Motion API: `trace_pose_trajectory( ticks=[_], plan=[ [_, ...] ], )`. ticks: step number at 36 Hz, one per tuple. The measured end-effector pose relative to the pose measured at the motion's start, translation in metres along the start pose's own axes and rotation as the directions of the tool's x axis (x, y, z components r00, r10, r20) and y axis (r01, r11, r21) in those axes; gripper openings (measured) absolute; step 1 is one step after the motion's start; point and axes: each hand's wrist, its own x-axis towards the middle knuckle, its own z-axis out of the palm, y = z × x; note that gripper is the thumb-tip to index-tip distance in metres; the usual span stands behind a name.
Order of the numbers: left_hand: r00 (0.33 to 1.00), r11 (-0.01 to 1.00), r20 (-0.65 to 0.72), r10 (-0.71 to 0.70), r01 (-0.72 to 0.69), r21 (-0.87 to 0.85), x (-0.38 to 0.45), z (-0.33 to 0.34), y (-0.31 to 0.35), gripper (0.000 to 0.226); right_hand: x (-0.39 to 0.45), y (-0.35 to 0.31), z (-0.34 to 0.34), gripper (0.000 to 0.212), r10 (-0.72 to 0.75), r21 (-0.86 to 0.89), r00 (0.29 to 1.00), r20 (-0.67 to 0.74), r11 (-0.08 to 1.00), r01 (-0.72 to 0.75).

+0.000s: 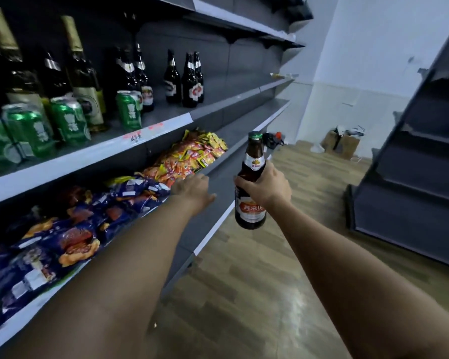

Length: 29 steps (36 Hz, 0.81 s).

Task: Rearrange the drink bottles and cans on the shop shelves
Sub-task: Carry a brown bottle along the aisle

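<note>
Shop shelving: right hand grips brown beer bottle upright, right of shelved bottles; left hand open, nearer shelf.

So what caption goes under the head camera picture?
Right hand grips a brown beer bottle while the left hand reaches toward the snack shelf.

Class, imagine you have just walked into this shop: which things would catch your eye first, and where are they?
The brown beer bottle, upright in the right hand out over the aisle, stands out first. Next, the green cans at the front of the drinks shelf on the left, and the bright snack packets on the shelf below, near the open left hand.
</note>
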Motion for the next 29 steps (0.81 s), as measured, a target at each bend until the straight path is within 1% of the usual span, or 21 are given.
trace_pose_trajectory(
  ticks=[2,5,8,10,13,19,23,25,29],
  plan=[
    [1.000,1.000,0.004,-0.027,0.027,-0.011,0.029,-0.005,-0.010,0.054,0.035,-0.007,0.007,0.056,-0.018,0.019,1.000,-0.007,1.000,0.018],
    [0.998,0.997,0.016,-0.068,0.068,0.028,0.077,-0.008,-0.027,0.056,0.092,-0.018,0.019,0.056,-0.052,0.062,0.999,-0.005,0.997,0.052],
    [0.995,0.992,-0.029,-0.095,0.097,0.076,0.121,-0.009,-0.045,0.052,0.147,-0.030,0.032,0.058,-0.100,0.075,0.995,-0.009,0.992,0.100],
    [0.989,0.987,-0.046,-0.141,0.144,0.077,0.148,-0.011,-0.054,0.047,0.183,-0.039,0.040,0.060,-0.138,0.083,0.990,-0.009,0.987,0.138],
    [0.976,0.975,-0.084,-0.203,0.209,0.071,0.184,-0.016,-0.061,0.052,0.236,-0.051,0.050,0.061,-0.212,0.136,0.977,-0.005,0.968,0.211],
    [0.913,0.924,-0.168,-0.371,0.381,0.030,0.255,-0.034,-0.070,0.056,0.329,-0.080,0.066,0.062,-0.345,0.256,0.938,0.016,0.909,0.330],
    [0.861,0.882,-0.217,-0.460,0.472,0.000,0.292,-0.045,-0.086,0.061,0.381,-0.104,0.084,0.070,-0.422,0.347,0.906,0.028,0.854,0.387],
    [0.843,0.867,-0.219,-0.492,0.498,-0.030,0.305,-0.048,-0.095,0.063,0.400,-0.117,0.096,0.072,-0.458,0.369,0.888,0.034,0.831,0.415],
    [0.806,0.826,-0.190,-0.561,0.560,-0.065,0.328,-0.050,-0.116,0.060,0.430,-0.145,0.121,0.068,-0.514,0.399,0.855,0.070,0.800,0.449]
  ],
)
